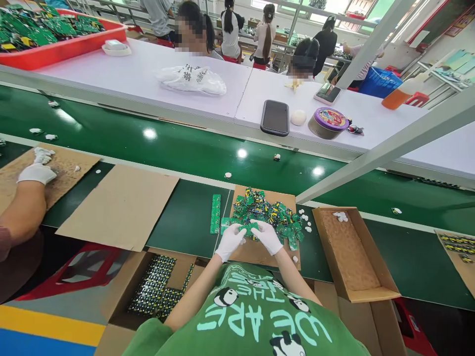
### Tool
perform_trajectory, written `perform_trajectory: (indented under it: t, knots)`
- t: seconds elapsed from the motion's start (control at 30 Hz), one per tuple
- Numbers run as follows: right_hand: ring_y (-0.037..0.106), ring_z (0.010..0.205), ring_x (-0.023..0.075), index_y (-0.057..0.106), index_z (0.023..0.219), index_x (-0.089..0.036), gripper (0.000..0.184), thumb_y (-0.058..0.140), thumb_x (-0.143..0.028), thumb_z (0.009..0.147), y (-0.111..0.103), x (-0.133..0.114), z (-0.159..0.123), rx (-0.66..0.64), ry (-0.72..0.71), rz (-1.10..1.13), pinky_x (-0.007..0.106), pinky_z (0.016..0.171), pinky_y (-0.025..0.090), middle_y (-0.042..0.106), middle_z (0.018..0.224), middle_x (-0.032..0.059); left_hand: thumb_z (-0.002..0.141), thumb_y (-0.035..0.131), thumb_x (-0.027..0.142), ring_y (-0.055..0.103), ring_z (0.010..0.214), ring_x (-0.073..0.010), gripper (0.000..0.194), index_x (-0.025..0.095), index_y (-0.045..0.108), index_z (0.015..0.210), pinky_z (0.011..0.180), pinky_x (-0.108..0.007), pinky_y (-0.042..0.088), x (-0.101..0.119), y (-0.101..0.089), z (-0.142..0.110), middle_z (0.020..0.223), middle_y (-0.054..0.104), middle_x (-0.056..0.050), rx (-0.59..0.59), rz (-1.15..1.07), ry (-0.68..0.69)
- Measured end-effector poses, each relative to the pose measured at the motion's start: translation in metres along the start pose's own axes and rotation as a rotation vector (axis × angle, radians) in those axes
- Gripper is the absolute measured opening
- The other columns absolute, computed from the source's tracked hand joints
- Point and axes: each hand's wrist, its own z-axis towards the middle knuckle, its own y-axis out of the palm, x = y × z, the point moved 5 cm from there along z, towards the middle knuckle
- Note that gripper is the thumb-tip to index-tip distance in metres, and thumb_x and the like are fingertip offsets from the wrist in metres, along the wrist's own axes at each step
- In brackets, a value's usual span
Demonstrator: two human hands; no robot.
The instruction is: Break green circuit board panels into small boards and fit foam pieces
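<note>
My left hand and my right hand, both in white gloves, grip a small green circuit board between them, one at each end. Just beyond my fingers lies a heap of small circuit boards with yellow and dark parts. The heap rests on a flat cardboard sheet. Left of it, a long green board strip lies on the dark green bench. Several small white round pieces sit at the heap's right edge.
An open cardboard box stands right of the heap. Left are a cardboard sheet and a co-worker's gloved hand. A green conveyor belt runs beyond, bearing small parts. A slanted metal post rises at right. Below, a carton holds boards.
</note>
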Motion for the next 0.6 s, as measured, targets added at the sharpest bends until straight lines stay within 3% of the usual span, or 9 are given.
perform_trajectory:
  t: [0.1, 0.2, 0.27, 0.4, 0.5, 0.6]
  knots:
    - [0.065, 0.095, 0.0240, 0.070, 0.107, -0.020, 0.032, 0.058, -0.022, 0.077, 0.003, -0.001, 0.000, 0.104, -0.017, -0.113, 0.045, 0.091, 0.051, 0.072, 0.104, 0.0085, 0.081, 0.060, 0.036, 0.058, 0.058, -0.0158, 0.017, 0.019, 0.058, 0.084, 0.061, -0.027, 0.044, 0.002, 0.003, -0.004, 0.058, 0.055, 0.003, 0.143, 0.113, 0.051]
    - [0.061, 0.105, 0.0266, 0.070, 0.106, -0.018, 0.032, 0.055, -0.017, 0.078, 0.003, -0.006, 0.007, 0.180, -0.038, -0.201, 0.048, 0.101, 0.044, 0.070, 0.108, 0.0115, 0.081, 0.058, 0.034, 0.057, 0.062, -0.0165, 0.016, 0.019, 0.058, 0.076, 0.066, -0.028, 0.044, 0.009, 0.002, -0.004, 0.058, 0.054, 0.002, 0.239, 0.212, 0.081]
    - [0.061, 0.104, 0.0265, 0.067, 0.114, -0.016, 0.037, 0.054, -0.021, 0.080, -0.002, -0.010, 0.017, 0.214, -0.034, -0.231, 0.048, 0.101, 0.044, 0.067, 0.114, 0.0134, 0.083, 0.058, 0.035, 0.060, 0.066, -0.0178, 0.017, 0.018, 0.062, 0.084, 0.069, -0.029, 0.045, 0.015, 0.002, 0.001, 0.063, 0.060, -0.001, 0.259, 0.249, 0.087]
    - [0.064, 0.100, 0.0246, 0.055, 0.131, -0.014, 0.052, 0.054, -0.033, 0.083, -0.020, -0.013, 0.036, 0.249, 0.000, -0.233, 0.043, 0.094, 0.052, 0.059, 0.129, 0.0158, 0.084, 0.061, 0.037, 0.067, 0.087, -0.0182, 0.037, 0.019, 0.061, 0.116, 0.079, -0.028, 0.049, 0.018, -0.001, 0.014, 0.097, 0.071, -0.007, 0.224, 0.299, 0.114]
    - [0.063, 0.107, 0.0244, 0.052, 0.134, -0.013, 0.053, 0.050, -0.034, 0.085, -0.029, -0.007, 0.035, 0.251, 0.031, -0.216, 0.039, 0.092, 0.054, 0.053, 0.137, 0.0164, 0.088, 0.057, 0.036, 0.065, 0.099, -0.0217, 0.038, 0.019, 0.059, 0.121, 0.086, -0.032, 0.049, 0.003, -0.014, 0.011, 0.109, 0.068, -0.011, 0.271, 0.409, 0.068]
    - [0.063, 0.107, 0.0246, 0.054, 0.132, -0.013, 0.053, 0.050, -0.033, 0.084, -0.027, 0.005, 0.023, 0.231, 0.069, -0.207, 0.040, 0.090, 0.055, 0.055, 0.135, 0.0162, 0.086, 0.056, 0.030, 0.064, 0.101, -0.0328, 0.042, 0.008, 0.056, 0.122, 0.085, -0.043, 0.049, -0.023, -0.029, 0.003, 0.112, 0.062, -0.022, 0.364, 0.570, -0.051]
